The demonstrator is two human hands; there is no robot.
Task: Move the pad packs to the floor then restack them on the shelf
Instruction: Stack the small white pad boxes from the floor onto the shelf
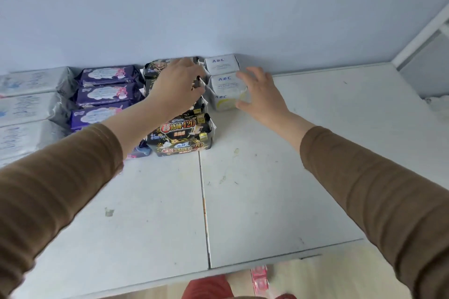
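Item: pad packs, four kinds, ranged along the back of a white shelf (255,189) against a pale blue wall (218,7).

White packs (224,80): small, squarish blocks lettered in blue, stacked at the right end of the row. We judge them light and soft, the wrap smooth and likely a little slippery; they should give under a squeeze and take no harm from it. Best taken by the two opposite sides, or from top and front together.

Black packs (183,135): longer, glossy film with red and gold print and crimped end seams, lying just left of the white ones. Light and cushiony by our reckoning; a stack of them may slide apart if lifted by the top one alone.

Purple packs (107,93): three in view, oblong, shiny wrap, further left.

Silver-white packs (26,104): at the far left edge, matte-looking film, print blurred.

Hands: our left hand (176,87) lies over the black stack, fingers curled down at its right edge; whether it grips a pack we cannot tell. Our right hand (261,94) is spread, fingertips touching the right side of the white stack, thumb low at its front corner, not yet closed around it. Both sleeves are brown knit.

Shelf surface: flat painted panels, scuffed and spotted, with a seam running front to back.
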